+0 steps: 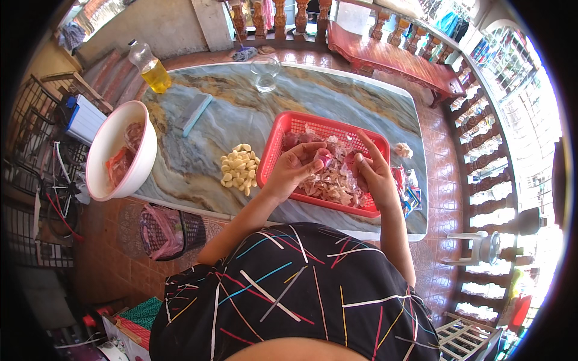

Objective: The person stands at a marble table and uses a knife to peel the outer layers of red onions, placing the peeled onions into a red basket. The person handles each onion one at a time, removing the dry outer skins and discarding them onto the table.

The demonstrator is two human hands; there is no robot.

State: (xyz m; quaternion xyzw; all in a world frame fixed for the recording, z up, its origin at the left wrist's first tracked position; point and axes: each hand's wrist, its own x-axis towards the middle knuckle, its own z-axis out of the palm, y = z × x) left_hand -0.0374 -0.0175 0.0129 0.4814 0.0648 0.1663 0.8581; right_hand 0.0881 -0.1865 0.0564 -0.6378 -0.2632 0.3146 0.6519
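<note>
My left hand (293, 169) pinches a small red onion or shallot (323, 156) between thumb and fingers, above a red plastic basket (276, 135). Facing it over the basket is my right hand (374, 173), index finger stretched out and thumb bent. A pinkish piece (350, 159) shows at the right thumb; whether it is gripped is unclear. Dry papery skins (332, 187) fill much of the basket, with darker red onions (294, 140) at its far left, partly covered. Left of the basket, peeled garlic cloves (239, 168) lie heaped on the marble-patterned table (216, 131).
A white bowl (146, 167) with bagged meat stands at the table's left edge. Further back are an oil bottle (153, 74), a phone (194, 115) and a drinking glass (265, 81). Garlic (403, 150) and small packets (410, 198) lie right of the basket. A lined bin (192, 228) stands below.
</note>
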